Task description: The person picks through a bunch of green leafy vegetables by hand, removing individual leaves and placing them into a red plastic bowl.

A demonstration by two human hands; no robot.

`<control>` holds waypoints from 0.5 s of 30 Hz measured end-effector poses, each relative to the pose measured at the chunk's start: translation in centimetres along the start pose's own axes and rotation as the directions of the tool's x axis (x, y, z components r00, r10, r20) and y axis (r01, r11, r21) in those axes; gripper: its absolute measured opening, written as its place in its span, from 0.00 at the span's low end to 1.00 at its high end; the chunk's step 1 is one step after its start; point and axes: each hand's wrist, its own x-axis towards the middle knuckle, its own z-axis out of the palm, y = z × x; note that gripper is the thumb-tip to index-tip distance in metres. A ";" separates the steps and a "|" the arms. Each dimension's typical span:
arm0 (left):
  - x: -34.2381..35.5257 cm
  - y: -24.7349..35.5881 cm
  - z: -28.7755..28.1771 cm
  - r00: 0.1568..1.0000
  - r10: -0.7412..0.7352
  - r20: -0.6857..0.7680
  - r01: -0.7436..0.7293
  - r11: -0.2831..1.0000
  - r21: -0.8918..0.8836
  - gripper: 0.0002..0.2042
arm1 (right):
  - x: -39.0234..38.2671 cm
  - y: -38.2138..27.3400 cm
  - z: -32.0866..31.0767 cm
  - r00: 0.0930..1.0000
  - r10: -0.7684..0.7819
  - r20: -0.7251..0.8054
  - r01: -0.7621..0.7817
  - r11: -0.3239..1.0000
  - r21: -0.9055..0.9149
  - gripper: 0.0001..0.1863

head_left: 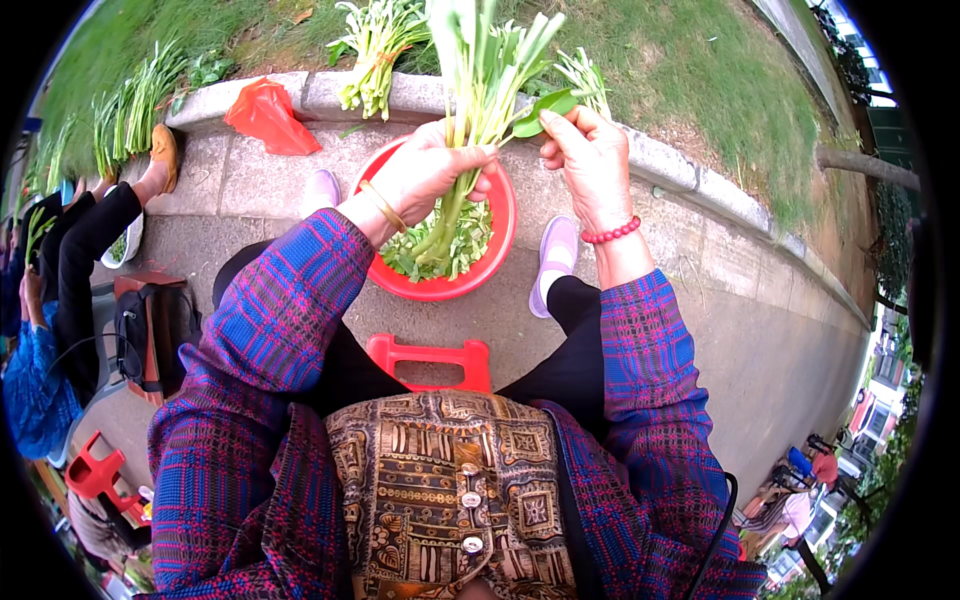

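Observation:
My left hand (425, 175) grips a bunch of long pale-green stalks (470, 75) with narrow leaves, their thick lower ends hanging over a red plastic basin (500, 225). Chopped greens (475, 245) lie in the basin beneath. My right hand (585, 165), just right of the bunch, pinches a broad darker green leaf (548, 108) between thumb and fingers. Two more bunches of stalks, one (372, 70) behind the left side of the held bunch and another (590, 85) to its right, lie at the curb.
A concrete curb (680, 165) borders grass. A red plastic bag (268, 118) lies by it. At the left, another person in blue (35, 380) sits near a black bag (145, 335) and red stool (95, 470). A red stool (430, 355) is between my legs. People (795, 500) appear at the far right.

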 end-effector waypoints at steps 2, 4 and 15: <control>0.1 0.2 -0.1 1.000 -0.004 -0.025 0.003 0.999 -0.036 0.06 | -0.1 -0.1 0.1 1.000 -0.004 0.010 0.004 0.999 0.049 0.07; 0.0 0.1 -0.2 1.000 0.004 -0.021 -0.005 0.999 -0.041 0.06 | -0.1 -0.1 0.2 1.000 -0.010 0.019 0.009 0.996 0.089 0.06; -0.1 0.0 -0.4 1.000 -0.001 0.011 0.001 1.000 0.011 0.06 | 0.8 -0.1 -0.1 0.995 -0.075 -0.071 0.079 0.996 0.049 0.08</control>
